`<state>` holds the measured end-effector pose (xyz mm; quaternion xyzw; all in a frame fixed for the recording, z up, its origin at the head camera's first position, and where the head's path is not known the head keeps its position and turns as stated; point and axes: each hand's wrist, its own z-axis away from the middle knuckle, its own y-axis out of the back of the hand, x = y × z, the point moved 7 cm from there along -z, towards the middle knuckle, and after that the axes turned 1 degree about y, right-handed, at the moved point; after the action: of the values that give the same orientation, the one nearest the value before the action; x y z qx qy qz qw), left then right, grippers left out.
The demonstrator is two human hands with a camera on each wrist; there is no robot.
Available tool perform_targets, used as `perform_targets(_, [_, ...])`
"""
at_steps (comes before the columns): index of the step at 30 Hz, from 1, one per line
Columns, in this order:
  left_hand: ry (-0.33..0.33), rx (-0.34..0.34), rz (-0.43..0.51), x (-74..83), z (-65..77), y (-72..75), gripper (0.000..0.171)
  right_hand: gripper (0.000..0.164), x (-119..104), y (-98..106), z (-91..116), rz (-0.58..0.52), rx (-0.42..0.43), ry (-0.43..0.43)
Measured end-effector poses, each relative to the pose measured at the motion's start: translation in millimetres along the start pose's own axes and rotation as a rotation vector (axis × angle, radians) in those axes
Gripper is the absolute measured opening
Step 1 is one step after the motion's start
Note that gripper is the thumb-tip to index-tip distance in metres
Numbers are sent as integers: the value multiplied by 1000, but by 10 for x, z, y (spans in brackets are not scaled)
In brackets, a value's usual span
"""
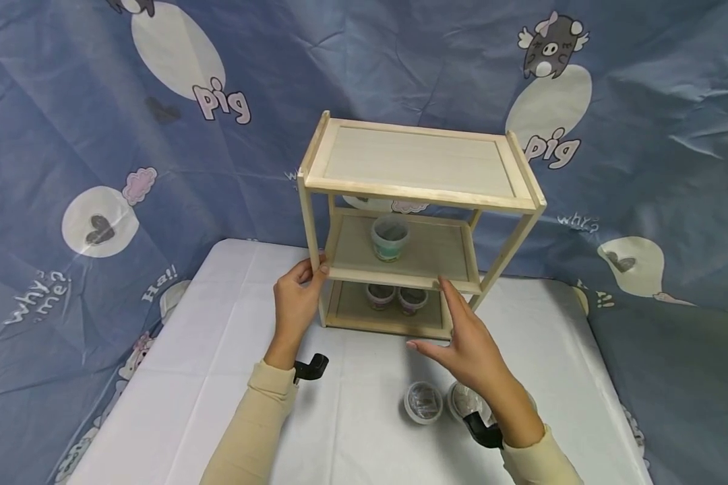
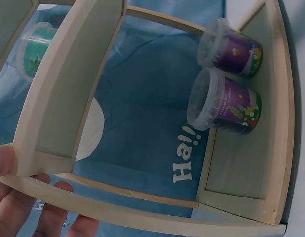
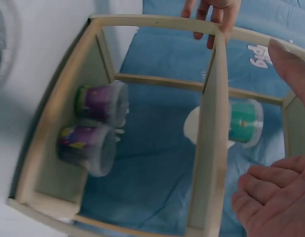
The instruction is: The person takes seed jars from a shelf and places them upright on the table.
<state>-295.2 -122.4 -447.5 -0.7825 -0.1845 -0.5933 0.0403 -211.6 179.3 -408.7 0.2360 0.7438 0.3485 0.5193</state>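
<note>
A small three-tier wooden shelf [image 1: 418, 160] stands on the table. My left hand [image 1: 297, 300] grips its left front post at the middle tier; in the left wrist view, the thumb and curled fingers [image 2: 51, 212] are around the wood. My right hand [image 1: 473, 347] is held before the right side of the middle tier, fingers extended and thumb spread, holding nothing. A teal-labelled plastic tub [image 1: 389, 249] sits on the middle tier. On the bottom tier, two purple-labelled tubs [image 2: 237, 102] stand side by side; they look lidless.
Two clear round containers or lids, one [image 1: 423, 403] left of the other [image 1: 466, 399], lie on the white tablecloth [image 1: 364, 431] near my right forearm. The right one is partly covered by the wrist. Blue printed fabric [image 1: 267, 148] hangs behind the shelf.
</note>
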Motion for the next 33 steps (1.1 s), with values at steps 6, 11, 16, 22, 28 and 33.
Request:
perform_targets(6, [5,-7,11,-11,-4,12,25,120,-105,34,-270,14,30,11])
perform_targets(11, [7,-4,15,-34,10,25,26,122,-159,35,-500,-3,77,5])
perform_targets(16, [7,-8,23,-42,21,36,24,122,-213,16,-691,-42,101,-21])
perform_targets(22, [4,-4,24,-50,14,41,24,128,-277,-4,-947,-58,108,-30])
perform_targets(28, [5,-3,17,-59,6,24,24,132,-262,-36,-1116,-65,75,-52])
perform_targets(33, [-1,-11,28,-37,-6,21,24,126,-241,-41,-1266,-42,79,-52])
